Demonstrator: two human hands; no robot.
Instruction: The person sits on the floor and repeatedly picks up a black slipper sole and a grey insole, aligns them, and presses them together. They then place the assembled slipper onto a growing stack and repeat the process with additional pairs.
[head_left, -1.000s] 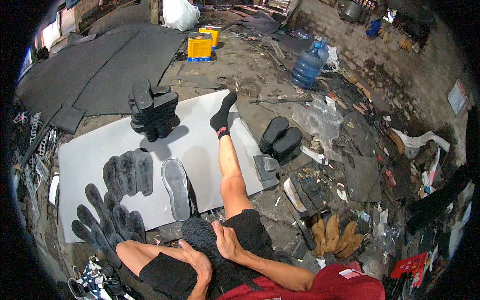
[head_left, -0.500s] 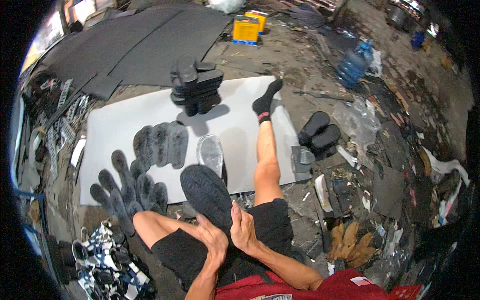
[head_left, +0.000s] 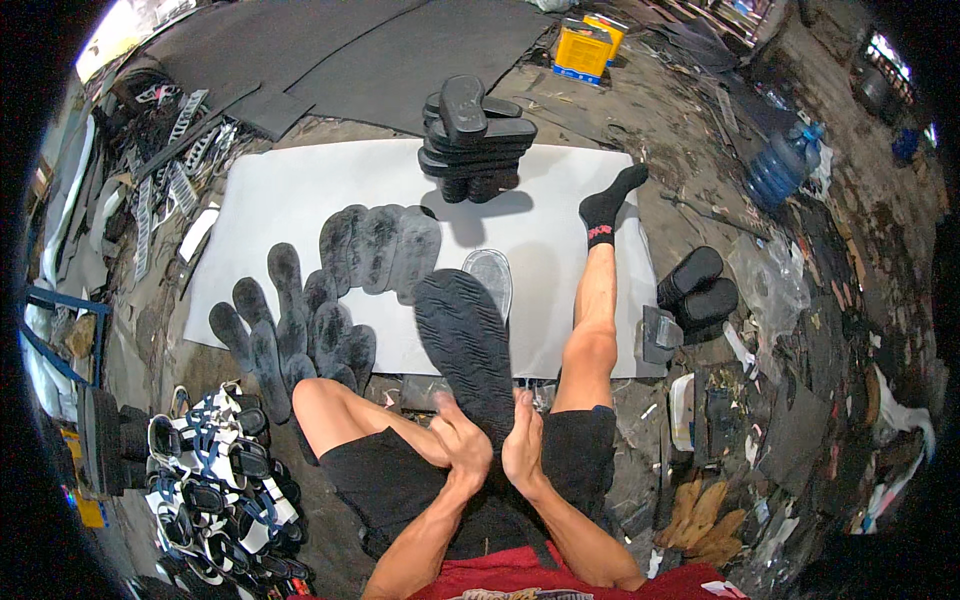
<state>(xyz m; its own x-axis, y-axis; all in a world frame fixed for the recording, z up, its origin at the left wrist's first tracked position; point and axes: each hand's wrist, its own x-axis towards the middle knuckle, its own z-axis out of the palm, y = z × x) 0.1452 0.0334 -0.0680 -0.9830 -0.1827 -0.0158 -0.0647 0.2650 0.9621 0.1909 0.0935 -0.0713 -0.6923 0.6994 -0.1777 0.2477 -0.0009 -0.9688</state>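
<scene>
A black shoe sole (head_left: 462,325) with a wavy tread is held up over my lap, its tread side showing. My left hand (head_left: 463,438) is closed on the left side of its lower end, the thumb a little blurred. Across from it, my right hand (head_left: 523,445) grips the right edge with the thumb upward. Just beyond the sole, partly hidden by it, a pale grey sole-shaped piece (head_left: 490,272) lies on a white sheet (head_left: 560,330). Dark grey sole pieces (head_left: 375,250) overlap in rows to the left. Farther back stands a stack of black soles (head_left: 478,145).
My legs frame the work area, with one socked foot (head_left: 606,205) on the sheet. At lower left is a heap of white and dark sandal straps (head_left: 215,490). A pair of black soles (head_left: 700,290), a blue water jug (head_left: 785,160) and scraps lie right; yellow boxes (head_left: 582,48) stand behind.
The whole scene has shifted rightward in view as my head turned. The sole remains in both hands and now shows its tread more plainly.
</scene>
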